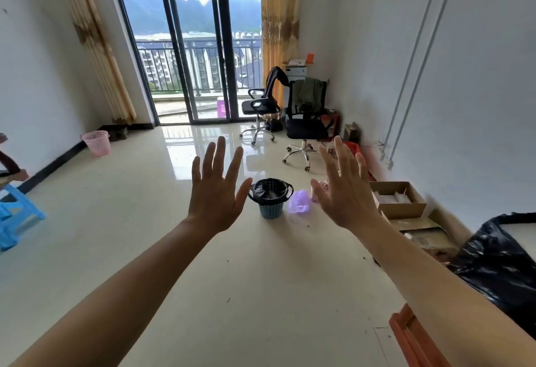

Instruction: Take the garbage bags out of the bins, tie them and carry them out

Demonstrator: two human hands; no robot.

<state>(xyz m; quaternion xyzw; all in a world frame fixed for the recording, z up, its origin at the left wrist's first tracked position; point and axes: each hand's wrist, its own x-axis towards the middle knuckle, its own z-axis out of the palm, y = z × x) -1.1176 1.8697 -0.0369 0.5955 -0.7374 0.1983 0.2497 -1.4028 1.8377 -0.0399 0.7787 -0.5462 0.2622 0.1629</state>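
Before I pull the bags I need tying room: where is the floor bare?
Bare floor between the pink bin and the blue bin. Crowded along the right wall: office chairs, cardboard box, black bag.

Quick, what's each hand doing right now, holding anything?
Left hand: open, fingers spread, holding nothing.
Right hand: open, fingers straight, holding nothing.

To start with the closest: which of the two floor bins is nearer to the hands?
The blue bin with the black bag, mid-floor ahead; the pink bin stands farther off by the left wall.
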